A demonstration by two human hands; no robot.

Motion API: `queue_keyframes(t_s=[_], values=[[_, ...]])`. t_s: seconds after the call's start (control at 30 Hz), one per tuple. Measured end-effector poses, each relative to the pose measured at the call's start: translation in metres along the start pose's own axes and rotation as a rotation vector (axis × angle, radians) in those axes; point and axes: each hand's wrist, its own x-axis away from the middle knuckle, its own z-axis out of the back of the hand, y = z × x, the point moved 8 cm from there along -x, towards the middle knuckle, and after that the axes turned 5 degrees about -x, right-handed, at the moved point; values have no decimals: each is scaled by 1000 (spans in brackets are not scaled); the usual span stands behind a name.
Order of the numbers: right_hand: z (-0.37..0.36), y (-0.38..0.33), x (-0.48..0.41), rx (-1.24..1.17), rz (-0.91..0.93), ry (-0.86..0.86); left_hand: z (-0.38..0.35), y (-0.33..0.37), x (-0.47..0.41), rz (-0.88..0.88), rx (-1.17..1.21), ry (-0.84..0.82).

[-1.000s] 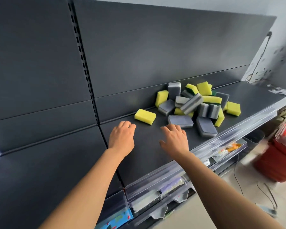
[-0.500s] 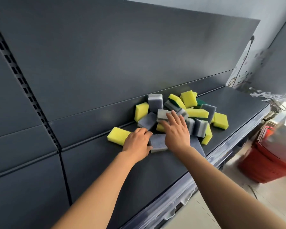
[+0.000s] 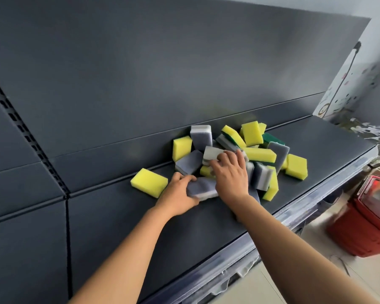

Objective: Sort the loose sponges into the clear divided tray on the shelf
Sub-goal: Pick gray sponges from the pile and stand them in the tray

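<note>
Surface: dark shelf (image 3: 119, 216) with a matching back panel.
Stock: sponge pile (image 3: 259, 154) heaped at the shelf's rear; divided tray not in view.
Left hand (image 3: 177, 191): thumb and fingers clamp a grey sponge (image 3: 203, 187) lying flat at the pile's near edge.
Right hand (image 3: 230, 174): fingers curled onto a pale sponge (image 3: 212, 153) atop the heap.
Axis: the grey sponge's long side runs along the shelf front.
Recommendation: lift each sponge straight up without dragging its neighbours.

text: none to read | numbers: none | wall drawings (image 3: 342, 93): little shapes, too blurry for letters
</note>
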Motion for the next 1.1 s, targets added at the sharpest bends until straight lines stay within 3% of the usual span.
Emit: queue_keyframes(t_s=[0.13, 0.27, 0.5, 0.77, 1.1], values=[[25, 2, 2, -140, -37, 191, 34, -5, 19, 105, 303, 267], [44, -8, 7, -330, -89, 255, 61, -15, 52, 191, 510, 488], [67, -42, 20, -686, 6, 349, 85, -34, 121, 301, 623, 737], [71, -122, 43, -1039, 63, 194, 104, -79, 209, 405, 570, 810], [104, -256, 81, -1225, 185, 33, 152, -143, 348, 537, 409, 982]])
